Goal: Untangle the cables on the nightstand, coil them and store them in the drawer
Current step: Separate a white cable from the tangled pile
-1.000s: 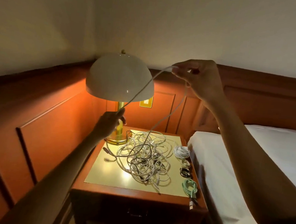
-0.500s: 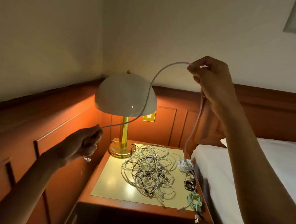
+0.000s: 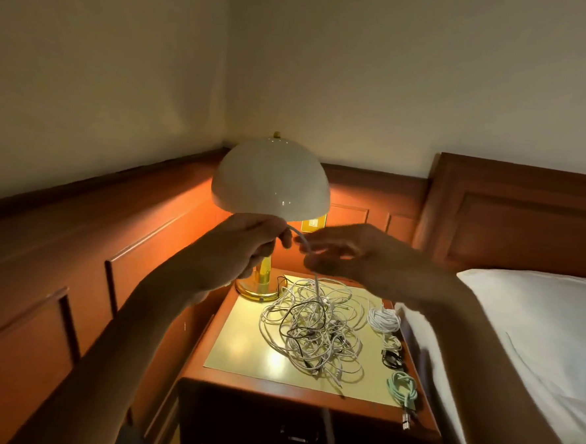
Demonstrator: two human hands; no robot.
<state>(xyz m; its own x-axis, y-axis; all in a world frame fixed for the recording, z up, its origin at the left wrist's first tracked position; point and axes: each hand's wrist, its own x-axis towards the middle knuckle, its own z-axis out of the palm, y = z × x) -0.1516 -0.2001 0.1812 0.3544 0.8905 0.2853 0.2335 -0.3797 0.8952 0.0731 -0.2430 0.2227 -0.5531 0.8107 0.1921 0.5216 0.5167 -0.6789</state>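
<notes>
Head view. The step in hand is untangling: one white cable (image 3: 316,280) is being drawn clear of the tangle (image 3: 312,336), which lies across the middle of the nightstand (image 3: 242,352) top.

The left hand (image 3: 245,246) is raised above the back left corner, in front of the lamp (image 3: 271,181), with its fingers curled round the cable's upper end. The right hand (image 3: 354,256) is just beside it, its fingers at the cable. Motion blur hides them, so it cannot be told whether they pinch the cable or only brush it.

From the left fist the cable arcs a short way toward the right hand. It then drops with its long axis close to vertical, its lower part running down into the back of the tangle. Its tip is hidden inside the fist.

Four coiled bundles (image 3: 384,319) (two white, one black, one green) sit in a row along the right edge, next to the bed (image 3: 536,322). The drawer (image 3: 295,435) is in shadow under the front edge.

The next move probably calls for a hand-over-hand pull upward. The strand should be fed free without cinching the loops around it. Only then can it be coiled.
</notes>
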